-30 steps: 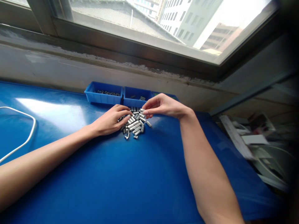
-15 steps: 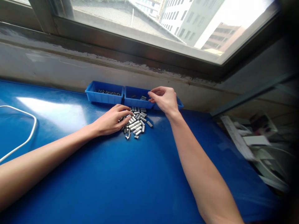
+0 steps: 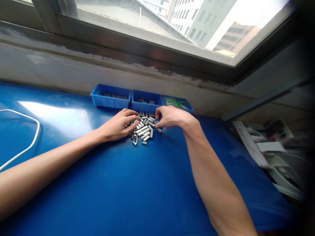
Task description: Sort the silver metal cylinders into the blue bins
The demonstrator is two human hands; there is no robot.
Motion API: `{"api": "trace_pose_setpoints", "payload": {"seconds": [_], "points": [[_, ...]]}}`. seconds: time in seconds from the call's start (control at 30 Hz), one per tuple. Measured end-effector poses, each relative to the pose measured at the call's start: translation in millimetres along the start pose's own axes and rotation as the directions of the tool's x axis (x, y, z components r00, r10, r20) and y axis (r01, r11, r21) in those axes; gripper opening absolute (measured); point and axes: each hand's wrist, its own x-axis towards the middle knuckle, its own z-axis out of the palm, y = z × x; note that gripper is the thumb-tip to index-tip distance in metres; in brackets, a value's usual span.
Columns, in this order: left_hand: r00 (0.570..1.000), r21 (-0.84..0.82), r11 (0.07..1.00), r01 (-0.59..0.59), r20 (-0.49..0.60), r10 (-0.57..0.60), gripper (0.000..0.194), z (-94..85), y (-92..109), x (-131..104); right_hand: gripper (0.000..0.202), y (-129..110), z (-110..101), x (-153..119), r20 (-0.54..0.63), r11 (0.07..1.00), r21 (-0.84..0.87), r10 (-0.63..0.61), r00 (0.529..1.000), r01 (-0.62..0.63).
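A pile of small silvery metal cylinders (image 3: pixel 143 130) lies on the blue table (image 3: pixel 137 190). My left hand (image 3: pixel 120 125) rests at the pile's left side, fingers apart over some of the pieces, with no piece seen in its grip. At the right edge of the pile is my right hand (image 3: pixel 171 117), its thumb and forefinger apart around the pile's edge, just above a single cylinder (image 3: pixel 158 130). Behind the pile, the middle blue bin (image 3: pixel 145 107) holds a few cylinders, and the left blue bin (image 3: pixel 110 102) holds many small dark metal pieces.
A third blue bin (image 3: pixel 190 109) at the right contains something green. Along the table's left side curves a white cable (image 3: pixel 37 131). The wall and window frame (image 3: pixel 137 52) rise behind the bins. White and grey items (image 3: pixel 272 147) stand beyond the table's right edge.
My right hand has come down from above the middle bin to the pile's right edge, and its fingers have spread. The right bin's green contents now show. My left hand stays in place.
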Motion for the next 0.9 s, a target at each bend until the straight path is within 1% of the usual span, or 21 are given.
{"api": "trace_pose_setpoints", "payload": {"seconds": [0.1,0.23,0.33,0.5,0.6,0.67,0.77,0.83,0.9], "points": [[1.000,0.004,1.000,-0.001,-0.001,0.001,0.041,0.4,-0.7,-0.4,0.026,3.9,3.9,6.6,0.051,0.994,0.105,-0.006,0.999,0.001],[1.000,0.007,1.000,-0.010,-0.005,0.010,0.041,1.0,-1.5,-0.5,0.017,6.5,6.1,12.2,0.055,0.992,0.123,-0.043,0.998,0.036],[1.000,0.009,1.000,-0.011,-0.007,0.011,0.041,0.8,-0.9,-0.1,0.018,8.0,5.8,13.5,0.067,0.990,0.141,-0.035,0.997,0.025],[1.000,0.008,1.000,-0.014,-0.008,0.014,0.041,0.3,0.6,1.0,0.021,15.4,-0.6,12.6,0.078,0.980,0.197,-0.044,0.996,0.028],[1.000,0.003,1.000,-0.018,-0.012,0.018,0.041,0.5,0.6,0.9,0.019,22.6,-7.5,10.1,0.076,0.962,0.259,-0.106,0.991,0.083],[1.000,0.000,1.000,-0.020,-0.017,0.020,0.040,0.5,0.5,0.6,0.018,26.7,-11.4,7.7,0.080,0.918,0.366,-0.192,0.978,0.150],[0.999,0.002,1.000,-0.025,-0.024,0.025,0.040,0.3,0.5,0.2,0.026,29.8,-13.4,4.8,0.054,0.784,0.571,-0.330,0.942,0.242],[0.999,0.005,1.000,-0.026,-0.024,0.026,0.040,0.0,0.5,0.1,0.034,29.6,-12.2,4.3,0.024,0.695,0.669,-0.375,0.927,0.264],[0.999,0.009,1.000,-0.024,-0.022,0.024,0.040,-0.2,0.4,0.3,0.038,27.9,-10.0,4.9,0.005,0.628,0.734,-0.385,0.923,0.258]]}}
